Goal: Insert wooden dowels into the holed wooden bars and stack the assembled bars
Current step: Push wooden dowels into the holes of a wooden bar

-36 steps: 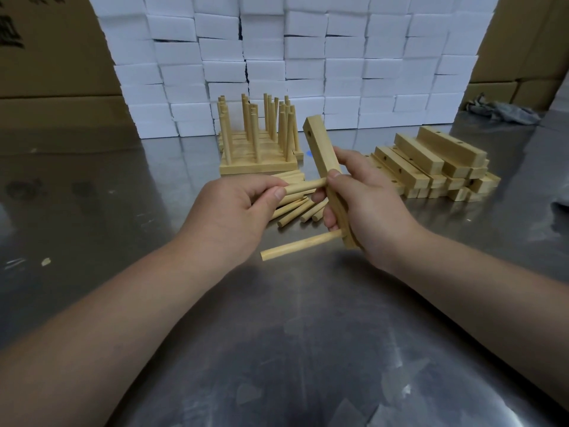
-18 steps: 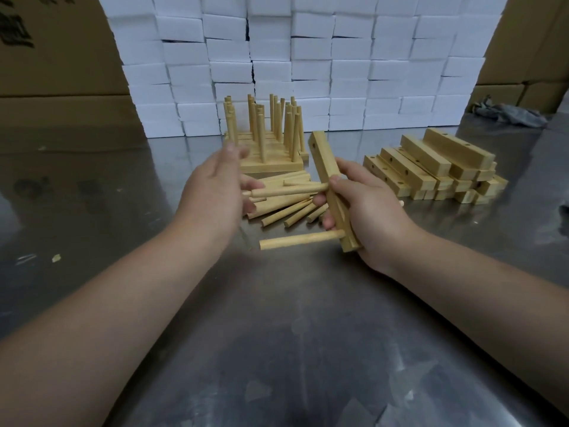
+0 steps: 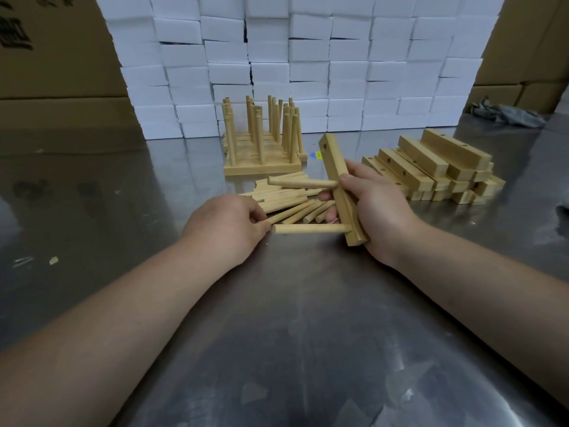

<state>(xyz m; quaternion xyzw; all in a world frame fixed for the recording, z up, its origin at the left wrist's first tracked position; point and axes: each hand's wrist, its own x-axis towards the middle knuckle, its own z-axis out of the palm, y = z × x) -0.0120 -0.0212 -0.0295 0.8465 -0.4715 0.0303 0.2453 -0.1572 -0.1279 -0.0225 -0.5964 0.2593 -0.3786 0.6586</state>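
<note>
Two dowels (image 3: 311,228) jut leftward from the holed bar (image 3: 334,167), which your right hand (image 3: 378,208) grips round its middle just above the table (image 3: 277,334), while your left hand (image 3: 228,226) curls its fingertips against the loose dowels (image 3: 286,201), though I cannot tell whether it grasps one.

Your steel table (image 3: 277,334) reflects the light in dull patches. At twelve o'clock stands a wall of white foam blocks (image 3: 308,57), with cardboard boxes (image 3: 55,72) at ten and two.
</note>
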